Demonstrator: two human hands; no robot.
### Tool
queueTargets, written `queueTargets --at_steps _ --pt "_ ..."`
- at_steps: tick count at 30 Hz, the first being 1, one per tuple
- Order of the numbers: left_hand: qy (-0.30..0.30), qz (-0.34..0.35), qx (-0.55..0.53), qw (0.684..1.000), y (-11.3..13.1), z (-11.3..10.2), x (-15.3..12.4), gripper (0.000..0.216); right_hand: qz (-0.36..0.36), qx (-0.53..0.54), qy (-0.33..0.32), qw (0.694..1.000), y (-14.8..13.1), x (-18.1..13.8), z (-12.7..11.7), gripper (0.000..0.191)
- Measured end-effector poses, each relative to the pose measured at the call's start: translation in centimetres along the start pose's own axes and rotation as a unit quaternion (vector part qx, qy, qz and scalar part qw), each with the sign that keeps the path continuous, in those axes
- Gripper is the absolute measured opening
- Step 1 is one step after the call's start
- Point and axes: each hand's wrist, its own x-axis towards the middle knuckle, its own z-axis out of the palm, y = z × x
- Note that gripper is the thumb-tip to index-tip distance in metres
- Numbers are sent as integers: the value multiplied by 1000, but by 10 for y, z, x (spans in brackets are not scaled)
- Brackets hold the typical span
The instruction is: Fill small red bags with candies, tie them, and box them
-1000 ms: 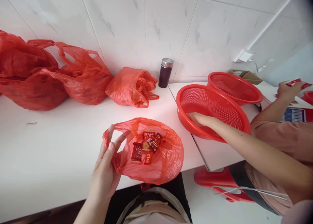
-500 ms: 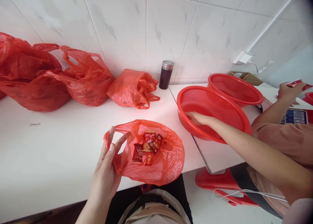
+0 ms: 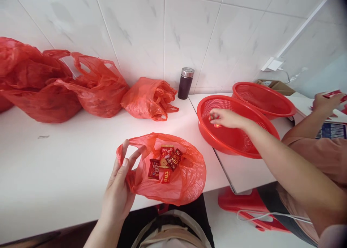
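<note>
My left hand [image 3: 119,186] grips one handle of a thin red plastic bag [image 3: 189,188], holding its mouth open at the table's front edge. Several small wrapped snacks [image 3: 165,161] with red and dark brown wrappers lie inside the bag. My right hand [image 3: 226,118] is over the large red perforated basket [image 3: 238,150]. Its fingers are closed on small wrapped snacks [image 3: 215,119], partly hidden by the hand; I cannot tell how many.
Filled red bags [image 3: 100,92] line the wall at left, beside a folded red bag bundle [image 3: 148,98] and a dark thermos [image 3: 186,83]. A second red basket [image 3: 265,99] stands behind the first. At right, a co-worker's hand [image 3: 324,101] holds a red packet. A red stool [image 3: 238,201] is below.
My right hand has risen from the bottom of the basket with small wrapped snacks in its fingers. My left hand and the bag have barely moved; the view has shifted slightly.
</note>
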Motion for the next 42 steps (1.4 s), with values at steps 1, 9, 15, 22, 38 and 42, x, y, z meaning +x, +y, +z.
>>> queueTargets --at_steps 1,9,15,22,38,42 --pt "-1 -2 2 1000 2 2 -1 47 -14 34 -1 999 -14 -1 7 19" --pt "-5 2 -5 1000 5 6 4 50 -176 273 -261 909 -105 -54 73 20" --pt "-4 9 6 1000 10 3 2 53 -188 372 -304 857 -106 -43 131 27" --pt "-7 19 15 1000 5 -4 5 54 -178 259 -210 926 -109 -39 138 41" --pt "5 -6 17 1000 7 2 -5 44 -244 -120 -107 956 -98 -58 133 27" --pt "8 -11 23 1000 8 -3 -4 49 -252 -243 -176 920 -104 -69 139 20"
